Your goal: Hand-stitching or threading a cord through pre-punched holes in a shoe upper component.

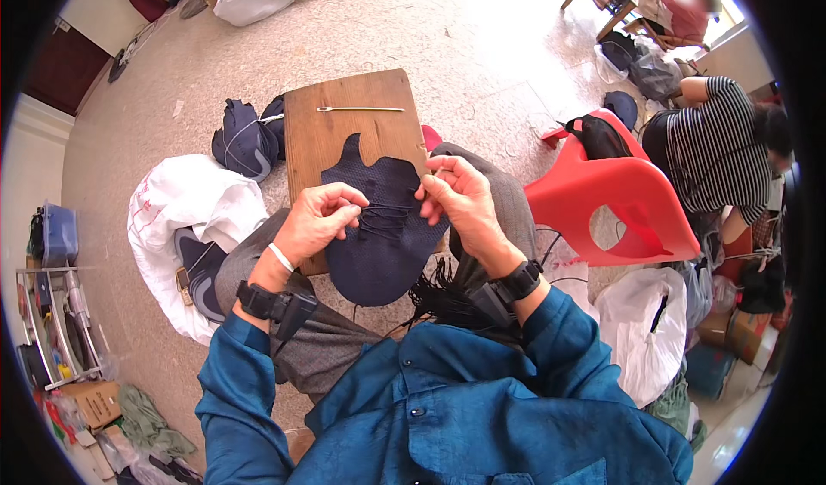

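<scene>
A dark navy shoe upper (370, 274) lies flat over the near part of a wooden stool top (305, 141), its rounded toe toward me. Thin dark shoelace (387, 216) crosses its middle in several rows. My left hand (325, 218) is closed in a pinch on the lace at the upper's left edge. At the right edge my right hand (460, 197) pinches too, fingertips together on the lace, though its end is hard to see. A slim pale metal needle-like tool (361, 109) lies on the far part of the wood, apart from both hands.
Black loose laces (439, 291) hang by my right knee. Left of the stool are bundled navy uppers (245, 141) and a white sack (194, 197). To the right stand a red plastic chair (624, 201) and a white bag (641, 330). A person in stripes (718, 145) sits beyond.
</scene>
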A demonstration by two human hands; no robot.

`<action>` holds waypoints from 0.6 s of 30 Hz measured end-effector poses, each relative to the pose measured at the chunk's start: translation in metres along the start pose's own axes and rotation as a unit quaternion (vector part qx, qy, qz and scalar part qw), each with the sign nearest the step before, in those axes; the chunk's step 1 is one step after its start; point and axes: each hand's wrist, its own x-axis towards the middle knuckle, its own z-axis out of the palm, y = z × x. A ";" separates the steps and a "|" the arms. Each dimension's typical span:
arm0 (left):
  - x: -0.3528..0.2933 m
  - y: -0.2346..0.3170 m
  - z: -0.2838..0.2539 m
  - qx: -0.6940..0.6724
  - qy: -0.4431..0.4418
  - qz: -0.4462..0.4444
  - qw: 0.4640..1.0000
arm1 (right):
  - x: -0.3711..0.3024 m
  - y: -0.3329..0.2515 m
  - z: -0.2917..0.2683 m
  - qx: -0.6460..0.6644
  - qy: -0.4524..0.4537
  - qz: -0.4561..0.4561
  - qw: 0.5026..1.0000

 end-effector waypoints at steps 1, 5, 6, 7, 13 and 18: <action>0.001 -0.002 -0.004 -0.025 -0.008 -0.003 1.000 | 0.002 0.004 -0.002 -0.056 0.010 -0.015 0.998; -0.002 -0.014 0.001 -0.142 0.077 0.013 0.987 | 0.002 0.021 -0.006 -0.177 0.076 -0.042 0.980; -0.001 -0.015 0.004 -0.143 0.077 0.012 0.987 | 0.000 0.024 -0.008 -0.178 0.076 -0.041 0.980; 0.001 -0.014 0.010 -0.143 0.110 0.035 0.983 | -0.003 0.025 -0.009 -0.286 0.072 -0.144 0.945; 0.010 -0.020 0.032 -0.025 0.168 0.089 0.981 | -0.024 0.034 -0.012 -0.439 0.059 -0.226 0.868; 0.017 -0.009 0.038 0.127 0.226 0.172 0.950 | -0.022 0.040 -0.015 -0.458 0.066 -0.214 0.860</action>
